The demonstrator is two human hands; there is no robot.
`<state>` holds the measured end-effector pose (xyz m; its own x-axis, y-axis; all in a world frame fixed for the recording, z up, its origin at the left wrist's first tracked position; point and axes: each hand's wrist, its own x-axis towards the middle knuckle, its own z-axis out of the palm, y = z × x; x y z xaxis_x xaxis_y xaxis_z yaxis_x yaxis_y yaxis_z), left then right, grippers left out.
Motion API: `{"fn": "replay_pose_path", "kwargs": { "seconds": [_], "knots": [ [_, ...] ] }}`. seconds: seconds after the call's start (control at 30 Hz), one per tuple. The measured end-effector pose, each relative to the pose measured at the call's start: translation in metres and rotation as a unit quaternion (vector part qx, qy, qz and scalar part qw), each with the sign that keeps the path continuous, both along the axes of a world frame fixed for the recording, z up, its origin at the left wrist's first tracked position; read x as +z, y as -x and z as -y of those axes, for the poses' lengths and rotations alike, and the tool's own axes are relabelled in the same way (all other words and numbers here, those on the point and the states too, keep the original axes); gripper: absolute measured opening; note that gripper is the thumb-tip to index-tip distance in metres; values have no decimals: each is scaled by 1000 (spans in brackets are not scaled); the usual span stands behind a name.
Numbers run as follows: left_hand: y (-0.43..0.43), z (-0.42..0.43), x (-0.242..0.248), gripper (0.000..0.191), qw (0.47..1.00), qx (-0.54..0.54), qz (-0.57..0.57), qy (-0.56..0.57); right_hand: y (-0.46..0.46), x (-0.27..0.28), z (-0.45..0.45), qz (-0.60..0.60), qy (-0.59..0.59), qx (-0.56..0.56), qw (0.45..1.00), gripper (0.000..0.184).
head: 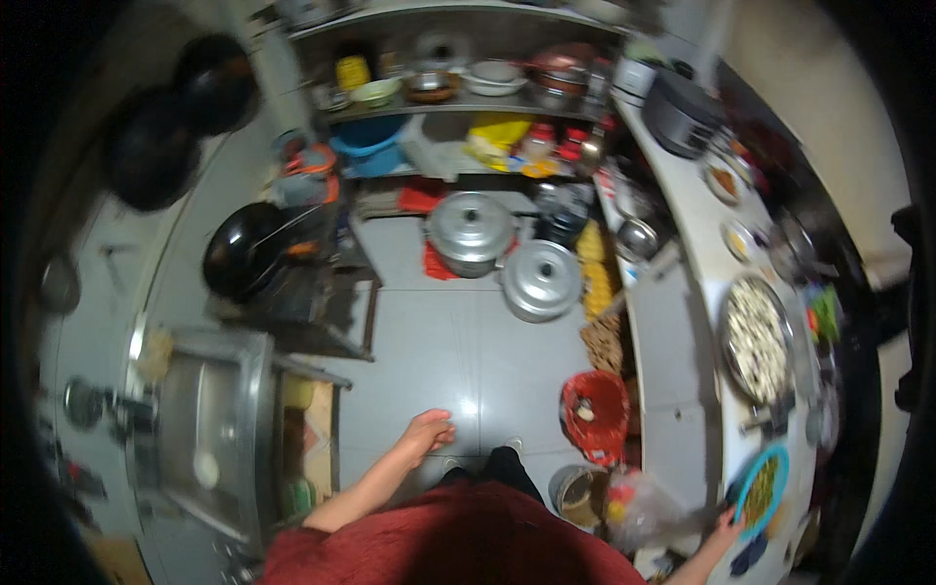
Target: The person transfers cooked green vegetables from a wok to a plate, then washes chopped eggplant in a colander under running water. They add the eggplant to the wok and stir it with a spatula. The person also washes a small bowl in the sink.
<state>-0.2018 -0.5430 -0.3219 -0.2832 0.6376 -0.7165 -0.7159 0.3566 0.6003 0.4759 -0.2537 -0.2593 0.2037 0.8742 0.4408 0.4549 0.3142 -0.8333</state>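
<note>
My right hand point(727, 524) grips the near rim of a round turquoise plastic basket point(779, 468). Chopped green vegetables point(762, 488) lie inside it. The basket is at the white counter point(731, 431) on my right; blur hides whether it rests there or is lifted. My left hand point(428, 436) hangs over the tiled floor in front of my body, fingers loosely curled and nothing seen in it. Beyond the basket on the counter, a large metal tray point(724, 344) holds pale cut pieces point(757, 340). Between the two stands a dark, blurred object point(771, 418).
Left of me is a steel sink point(256, 409); a black wok point(245, 252) sits farther along. Two lidded aluminium pots point(472, 227) point(541, 281) stand on the floor ahead, below shelves point(468, 110). By my right foot are a red-lined bin point(596, 417) and a bucket point(578, 497).
</note>
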Motion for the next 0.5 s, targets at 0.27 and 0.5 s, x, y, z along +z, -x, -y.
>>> {"fn": "replay_pose_path", "kwargs": {
  "seconds": [0.27, 0.5],
  "knots": [
    [24, -52, -12, 23, 996, 38, -28, -69, 240, 57, 21, 189, -93, 60, 976, 25],
    [59, -91, -47, 19, 997, 70, -29, -10, 332, -60, -41, -7, 232, 296, 926, 11]
  ]
}}
